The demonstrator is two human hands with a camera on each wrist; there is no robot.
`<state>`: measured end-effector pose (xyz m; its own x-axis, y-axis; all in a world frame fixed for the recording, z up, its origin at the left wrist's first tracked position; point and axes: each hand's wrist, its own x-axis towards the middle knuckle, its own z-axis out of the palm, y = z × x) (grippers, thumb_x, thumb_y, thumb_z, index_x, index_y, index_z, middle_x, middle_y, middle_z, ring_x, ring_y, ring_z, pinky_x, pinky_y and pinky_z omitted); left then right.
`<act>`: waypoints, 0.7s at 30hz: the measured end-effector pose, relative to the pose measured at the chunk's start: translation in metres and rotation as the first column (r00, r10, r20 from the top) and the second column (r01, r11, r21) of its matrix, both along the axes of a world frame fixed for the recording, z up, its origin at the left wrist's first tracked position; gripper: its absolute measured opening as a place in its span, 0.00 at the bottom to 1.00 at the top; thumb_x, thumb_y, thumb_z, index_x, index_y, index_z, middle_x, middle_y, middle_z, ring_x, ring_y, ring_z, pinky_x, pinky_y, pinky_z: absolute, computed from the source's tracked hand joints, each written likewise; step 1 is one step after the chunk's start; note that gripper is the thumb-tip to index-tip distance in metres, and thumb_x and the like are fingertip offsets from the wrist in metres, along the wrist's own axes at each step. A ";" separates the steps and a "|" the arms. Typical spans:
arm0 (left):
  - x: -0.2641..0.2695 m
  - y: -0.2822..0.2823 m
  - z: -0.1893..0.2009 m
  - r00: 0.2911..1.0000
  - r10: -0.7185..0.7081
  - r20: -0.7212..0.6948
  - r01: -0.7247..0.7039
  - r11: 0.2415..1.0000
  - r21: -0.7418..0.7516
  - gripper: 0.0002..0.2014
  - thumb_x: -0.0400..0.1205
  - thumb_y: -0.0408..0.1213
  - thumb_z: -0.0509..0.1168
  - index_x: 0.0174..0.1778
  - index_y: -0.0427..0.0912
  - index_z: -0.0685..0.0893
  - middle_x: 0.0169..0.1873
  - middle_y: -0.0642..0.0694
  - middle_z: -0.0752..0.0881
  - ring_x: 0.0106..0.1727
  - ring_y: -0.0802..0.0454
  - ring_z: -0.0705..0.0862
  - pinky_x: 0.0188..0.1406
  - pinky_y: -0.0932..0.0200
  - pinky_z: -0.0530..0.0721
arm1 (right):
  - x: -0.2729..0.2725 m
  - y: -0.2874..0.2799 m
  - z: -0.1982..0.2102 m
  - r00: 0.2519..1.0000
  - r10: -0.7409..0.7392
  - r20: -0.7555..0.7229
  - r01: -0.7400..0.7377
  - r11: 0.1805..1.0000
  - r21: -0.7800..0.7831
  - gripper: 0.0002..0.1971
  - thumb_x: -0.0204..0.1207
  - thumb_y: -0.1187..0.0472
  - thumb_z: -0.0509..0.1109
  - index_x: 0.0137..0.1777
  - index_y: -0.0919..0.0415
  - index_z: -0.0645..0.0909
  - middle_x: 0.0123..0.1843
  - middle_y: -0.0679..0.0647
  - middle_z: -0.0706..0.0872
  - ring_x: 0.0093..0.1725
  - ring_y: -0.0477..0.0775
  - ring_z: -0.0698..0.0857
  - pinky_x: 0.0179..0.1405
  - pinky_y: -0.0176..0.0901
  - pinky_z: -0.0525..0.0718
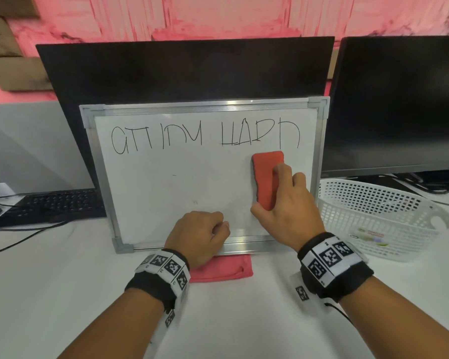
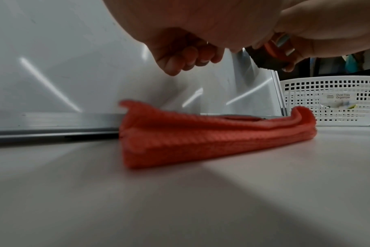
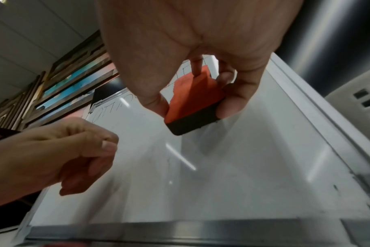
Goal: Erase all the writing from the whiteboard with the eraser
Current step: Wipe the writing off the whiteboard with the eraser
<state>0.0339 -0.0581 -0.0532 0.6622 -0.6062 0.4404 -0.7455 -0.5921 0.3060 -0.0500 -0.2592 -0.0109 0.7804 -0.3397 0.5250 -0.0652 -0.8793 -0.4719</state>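
A silver-framed whiteboard (image 1: 166,193) leans against a dark monitor, with the top halves of black letters (image 1: 205,137) left along its upper part. My right hand (image 1: 287,203) grips a red eraser (image 1: 267,177) with a black felt base (image 3: 192,123), pressed flat on the board's right side just under the letters. My left hand (image 1: 200,234) is curled into a loose fist holding nothing, resting against the board's lower edge near the bottom frame (image 3: 180,229). In the left wrist view its bent fingers (image 2: 180,56) hang in front of the board (image 2: 53,66).
A folded red cloth (image 1: 222,269) (image 2: 211,135) lies on the white desk under the board's bottom edge. A white perforated basket (image 1: 379,216) (image 2: 332,100) stands to the right. A second monitor (image 1: 399,99) is at the back right, a black keyboard (image 1: 49,206) at the left.
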 end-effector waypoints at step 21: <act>0.002 0.000 -0.001 1.000 0.009 0.011 -0.009 1.000 -0.024 0.18 0.82 0.51 0.56 0.27 0.51 0.65 0.21 0.52 0.72 0.27 0.49 0.74 0.30 0.49 0.80 | -0.007 -0.027 0.001 0.991 -0.135 0.018 0.134 0.989 0.060 0.39 0.68 0.45 0.76 0.74 0.50 0.60 0.58 0.56 0.70 0.46 0.65 0.80 0.44 0.57 0.85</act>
<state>0.0360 -0.0582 -0.0540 0.6622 -0.5897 0.4624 -0.7439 -0.5912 0.3114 -0.0574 -0.2865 -0.0099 0.7141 -0.4712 0.5177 -0.1700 -0.8342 -0.5246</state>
